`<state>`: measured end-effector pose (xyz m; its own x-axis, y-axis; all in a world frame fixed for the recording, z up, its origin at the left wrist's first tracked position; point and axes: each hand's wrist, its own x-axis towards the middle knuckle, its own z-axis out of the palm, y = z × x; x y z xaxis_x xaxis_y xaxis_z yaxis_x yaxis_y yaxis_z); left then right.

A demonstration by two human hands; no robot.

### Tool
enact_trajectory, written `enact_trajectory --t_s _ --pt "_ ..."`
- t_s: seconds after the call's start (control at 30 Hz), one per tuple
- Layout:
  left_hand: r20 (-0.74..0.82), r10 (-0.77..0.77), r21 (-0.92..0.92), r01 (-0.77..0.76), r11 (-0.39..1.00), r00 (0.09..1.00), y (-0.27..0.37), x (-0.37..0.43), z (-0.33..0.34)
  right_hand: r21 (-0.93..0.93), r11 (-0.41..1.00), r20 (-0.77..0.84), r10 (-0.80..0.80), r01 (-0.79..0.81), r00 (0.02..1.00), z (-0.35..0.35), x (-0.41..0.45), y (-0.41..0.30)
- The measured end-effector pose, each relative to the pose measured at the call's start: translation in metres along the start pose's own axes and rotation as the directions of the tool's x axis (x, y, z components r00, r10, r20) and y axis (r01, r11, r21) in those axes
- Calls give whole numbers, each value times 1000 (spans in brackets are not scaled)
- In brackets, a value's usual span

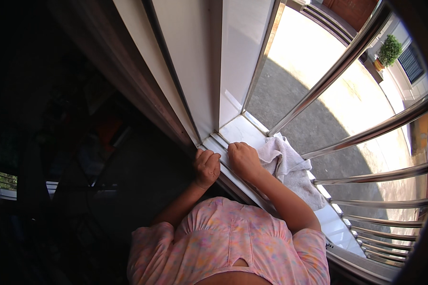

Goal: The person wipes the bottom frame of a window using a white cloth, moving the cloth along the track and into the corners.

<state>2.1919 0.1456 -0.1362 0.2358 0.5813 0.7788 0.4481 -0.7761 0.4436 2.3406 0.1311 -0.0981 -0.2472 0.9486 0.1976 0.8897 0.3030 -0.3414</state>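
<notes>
My left hand (207, 168) is at the inner edge of the window frame, its fingers curled in tightly. To its right, my right hand (245, 159) rests knuckles-up over the sliding window track (217, 143), also with bent fingers. Whether either hand holds something small is hidden by the fingers. A crumpled whitish towel (292, 167) lies on the pale marble sill (243, 129), just beside my right hand and wrist. Part of the towel is behind my right forearm.
Curved metal window bars (328, 76) rise along the sill's outer edge. White window panels (190, 64) stand ahead of my hands. Outside lie a partly shaded paved yard (281, 85) and a potted shrub (390, 50). The room at left is very dark.
</notes>
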Motion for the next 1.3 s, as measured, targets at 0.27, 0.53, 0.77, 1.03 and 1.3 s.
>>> enact_trajectory --t_s 0.27,0.53,0.77,1.03,1.3 --pt "-4 -12 0 12 1000 1000 -3 -3 0 179 972 113 133 -152 985 -57 -8 4" --pt "4 -24 0 24 1000 1000 3 1 -2 -18 1000 171 13 -10 985 -23 -14 -8" --pt "3 -18 10 18 1000 1000 1 -1 -1 -30 999 141 -38 43 989 1 8 -4" --pt "-21 -14 -1 14 1000 1000 1 1 0 368 928 -189 131 -53 973 -25 -3 0" --pt "1 -18 4 18 1000 1000 -1 -3 -1 249 967 195 1 -50 981 -31 -18 5"
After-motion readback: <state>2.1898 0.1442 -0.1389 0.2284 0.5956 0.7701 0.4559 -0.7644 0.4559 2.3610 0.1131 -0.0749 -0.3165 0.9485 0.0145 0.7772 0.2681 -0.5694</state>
